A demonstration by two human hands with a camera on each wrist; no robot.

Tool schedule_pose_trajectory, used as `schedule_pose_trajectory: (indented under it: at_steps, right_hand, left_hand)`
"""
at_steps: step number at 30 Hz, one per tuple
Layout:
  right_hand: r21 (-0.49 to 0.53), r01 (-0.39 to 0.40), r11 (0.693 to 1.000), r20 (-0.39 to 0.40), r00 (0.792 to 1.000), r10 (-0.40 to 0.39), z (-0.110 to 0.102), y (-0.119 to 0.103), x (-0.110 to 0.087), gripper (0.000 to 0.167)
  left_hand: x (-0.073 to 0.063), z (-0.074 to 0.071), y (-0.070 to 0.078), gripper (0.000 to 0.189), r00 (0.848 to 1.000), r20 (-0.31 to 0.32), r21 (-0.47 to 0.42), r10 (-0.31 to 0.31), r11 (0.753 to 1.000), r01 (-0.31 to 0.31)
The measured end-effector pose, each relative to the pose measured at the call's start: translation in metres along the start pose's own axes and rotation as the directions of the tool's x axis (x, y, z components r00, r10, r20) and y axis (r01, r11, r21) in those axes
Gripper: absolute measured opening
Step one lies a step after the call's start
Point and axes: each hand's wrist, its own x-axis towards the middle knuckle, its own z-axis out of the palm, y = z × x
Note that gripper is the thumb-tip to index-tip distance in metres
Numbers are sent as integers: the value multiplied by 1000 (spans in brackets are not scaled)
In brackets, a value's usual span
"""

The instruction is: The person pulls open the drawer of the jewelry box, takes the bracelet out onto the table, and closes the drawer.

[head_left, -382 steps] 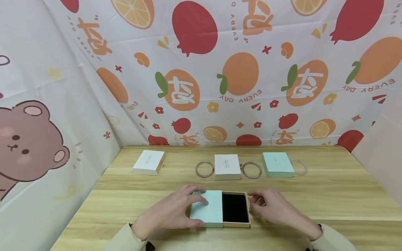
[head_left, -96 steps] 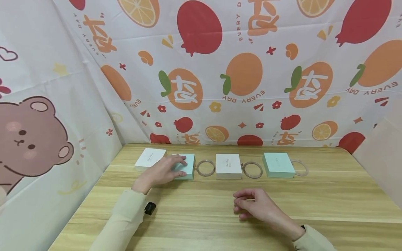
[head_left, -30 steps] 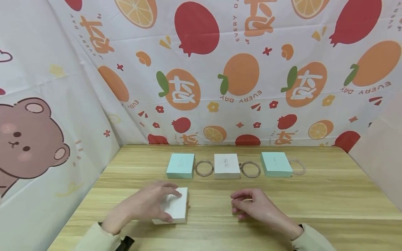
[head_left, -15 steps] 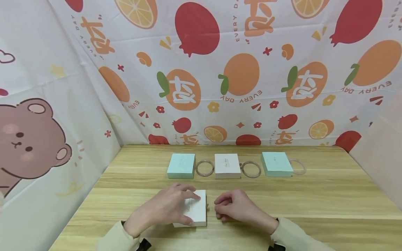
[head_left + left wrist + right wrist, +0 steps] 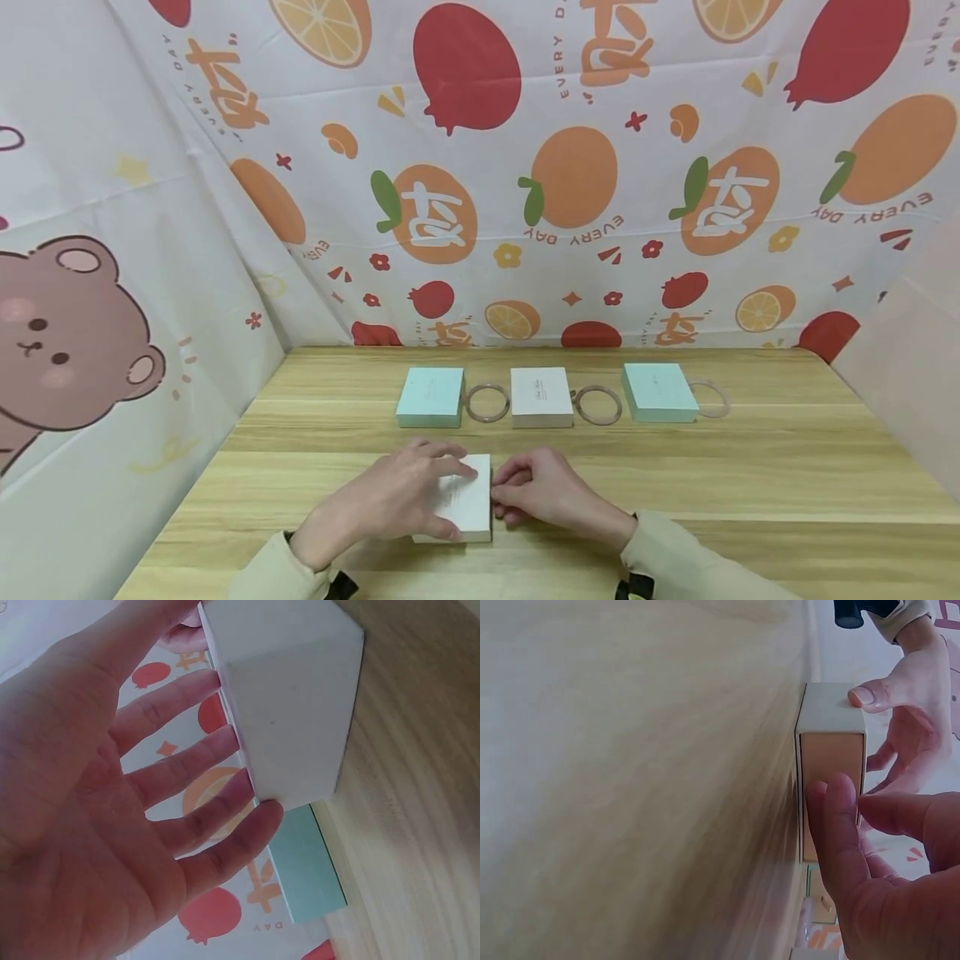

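Note:
A small white slide-out box (image 5: 471,500) lies at the table's near middle. My left hand (image 5: 397,492) holds it from the left, thumb on its near side and fingers over its top. In the left wrist view, the fingertips rest along the edge of the white box (image 5: 292,705). My right hand (image 5: 543,492) is at the box's right end, thumb and fingers pinched together where its pull tab sits. The right wrist view shows those fingers (image 5: 844,817) against the tan drawer face (image 5: 831,757); they hide the tab.
Along the back stand a teal box (image 5: 431,396), another white box (image 5: 542,396) and a second teal box (image 5: 660,392). Round bangles lie beside them: a greyish one (image 5: 468,403), a brownish one (image 5: 578,408) and a pale one (image 5: 726,400). A fruit-print cloth (image 5: 573,275) hangs behind.
The teal box, earlier half open in front, now stands closed in the back row. My left hand has brought the white box from back left to the middle; my right hand has moved left to its tab.

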Motion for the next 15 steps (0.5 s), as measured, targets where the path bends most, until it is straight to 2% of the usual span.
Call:
schedule_pose_trajectory:
  at_steps: [8, 15]
  right_hand:
    - [10, -40, 999, -21, 999, 40, 2, -2, 3, 7]
    - [-16, -27, 1000, -27, 999, 27, 1, -2, 5, 3]
  left_hand:
    - [1, -1, -2, 58, 1000, -5, 1, 20, 1000, -20]
    - [3, 0, -2, 59, 1000, 0, 0, 16, 1000, -16]
